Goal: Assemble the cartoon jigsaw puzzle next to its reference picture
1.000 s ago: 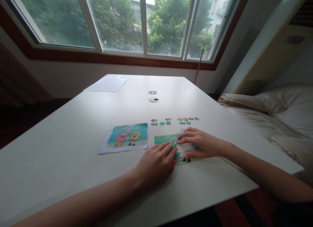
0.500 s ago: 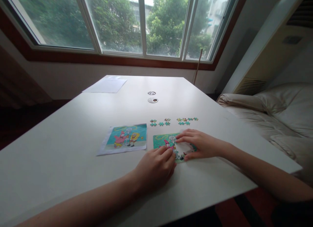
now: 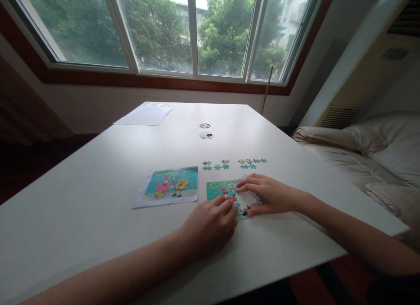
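Note:
A cartoon jigsaw puzzle, partly put together, lies flat on the white table, with a pale gap in its right half. My left hand rests over its lower left part, fingers curled together at the pink figure; whatever is between the fingertips is hidden. On the right side lies my right hand, thumb and fingers spread around the gap and touching the puzzle, covering part of its right edge. Just beyond the puzzle, several loose puzzle pieces sit in two groups of short rows.
Left of the puzzle lies a printed picture of the same cartoon scene. Two round metal-looking discs are farther up the white table. White paper lies at the far left corner. A beige sofa stands at the right.
The whole view has shifted slightly. Both hands keep nearly the same pose on the puzzle, and the loose pieces stay where they were.

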Action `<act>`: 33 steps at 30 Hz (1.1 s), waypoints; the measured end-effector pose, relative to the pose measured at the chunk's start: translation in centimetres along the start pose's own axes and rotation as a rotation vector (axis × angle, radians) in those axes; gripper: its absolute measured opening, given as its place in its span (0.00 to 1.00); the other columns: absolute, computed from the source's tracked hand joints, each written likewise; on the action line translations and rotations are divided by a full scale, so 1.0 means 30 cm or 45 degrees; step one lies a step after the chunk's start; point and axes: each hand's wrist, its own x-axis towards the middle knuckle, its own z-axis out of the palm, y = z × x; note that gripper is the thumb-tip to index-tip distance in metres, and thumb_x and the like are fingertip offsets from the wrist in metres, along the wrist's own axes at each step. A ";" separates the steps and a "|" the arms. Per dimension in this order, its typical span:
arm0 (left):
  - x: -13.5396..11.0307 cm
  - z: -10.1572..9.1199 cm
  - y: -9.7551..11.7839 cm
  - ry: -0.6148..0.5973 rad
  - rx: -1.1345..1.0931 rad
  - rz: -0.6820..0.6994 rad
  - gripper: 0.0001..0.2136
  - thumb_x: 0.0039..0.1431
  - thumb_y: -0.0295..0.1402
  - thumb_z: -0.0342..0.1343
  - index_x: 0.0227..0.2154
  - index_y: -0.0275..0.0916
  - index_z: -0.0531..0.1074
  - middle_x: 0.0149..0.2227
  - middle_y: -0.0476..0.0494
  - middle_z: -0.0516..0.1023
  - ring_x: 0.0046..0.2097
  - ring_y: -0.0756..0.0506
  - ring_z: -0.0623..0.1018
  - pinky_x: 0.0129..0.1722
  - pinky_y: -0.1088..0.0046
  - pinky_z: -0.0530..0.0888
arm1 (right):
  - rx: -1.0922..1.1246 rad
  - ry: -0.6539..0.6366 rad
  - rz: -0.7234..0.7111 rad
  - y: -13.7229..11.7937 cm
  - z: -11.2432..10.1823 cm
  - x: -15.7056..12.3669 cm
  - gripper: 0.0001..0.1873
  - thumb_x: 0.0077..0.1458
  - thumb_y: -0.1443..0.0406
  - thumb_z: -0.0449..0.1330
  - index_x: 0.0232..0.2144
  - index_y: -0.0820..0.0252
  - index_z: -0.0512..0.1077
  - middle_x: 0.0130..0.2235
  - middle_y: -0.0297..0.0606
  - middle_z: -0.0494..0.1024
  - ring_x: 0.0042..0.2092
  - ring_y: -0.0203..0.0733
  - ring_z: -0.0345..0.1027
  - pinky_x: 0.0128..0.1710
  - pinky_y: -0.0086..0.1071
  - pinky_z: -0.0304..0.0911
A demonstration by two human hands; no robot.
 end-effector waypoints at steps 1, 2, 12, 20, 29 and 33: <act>0.002 -0.010 -0.001 -0.026 -0.005 -0.002 0.08 0.59 0.29 0.46 0.37 0.34 0.69 0.38 0.40 0.73 0.42 0.41 0.72 0.38 0.64 0.74 | -0.003 -0.006 0.003 -0.001 -0.001 0.000 0.29 0.48 0.50 0.60 0.48 0.61 0.68 0.48 0.46 0.71 0.50 0.46 0.62 0.52 0.41 0.57; 0.005 -0.022 -0.003 -0.050 -0.016 0.000 0.08 0.59 0.29 0.47 0.37 0.35 0.69 0.38 0.41 0.73 0.42 0.42 0.72 0.37 0.64 0.74 | -0.008 -0.013 0.009 -0.002 -0.002 0.000 0.29 0.48 0.50 0.60 0.48 0.62 0.68 0.48 0.46 0.71 0.50 0.46 0.62 0.52 0.41 0.57; 0.066 -0.140 -0.294 -0.098 0.061 -0.423 0.11 0.59 0.30 0.46 0.34 0.39 0.75 0.35 0.43 0.76 0.38 0.45 0.74 0.34 0.71 0.69 | 0.002 -0.042 0.038 -0.016 -0.016 0.006 0.29 0.48 0.50 0.60 0.48 0.61 0.67 0.49 0.46 0.71 0.50 0.46 0.62 0.52 0.41 0.57; 0.175 -0.095 -0.505 -0.281 0.008 -0.559 0.10 0.49 0.27 0.51 0.33 0.35 0.77 0.33 0.40 0.78 0.34 0.46 0.75 0.32 0.75 0.67 | -0.004 -0.053 0.032 -0.008 -0.011 0.005 0.30 0.48 0.49 0.59 0.48 0.62 0.67 0.49 0.47 0.71 0.50 0.47 0.62 0.51 0.41 0.57; 0.211 -0.084 -0.512 -0.376 -0.116 -0.599 0.12 0.44 0.29 0.54 0.34 0.33 0.76 0.32 0.39 0.78 0.33 0.44 0.74 0.32 0.73 0.66 | 0.011 -0.043 0.008 -0.005 -0.011 0.005 0.29 0.49 0.50 0.60 0.48 0.62 0.68 0.48 0.46 0.71 0.49 0.46 0.63 0.51 0.41 0.57; 0.218 -0.080 -0.535 -0.400 -0.243 -0.639 0.11 0.41 0.28 0.54 0.30 0.34 0.76 0.29 0.42 0.78 0.31 0.46 0.73 0.30 0.74 0.65 | 0.059 -0.002 -0.018 -0.006 -0.011 0.011 0.21 0.53 0.55 0.58 0.45 0.60 0.70 0.46 0.44 0.73 0.47 0.43 0.64 0.50 0.39 0.58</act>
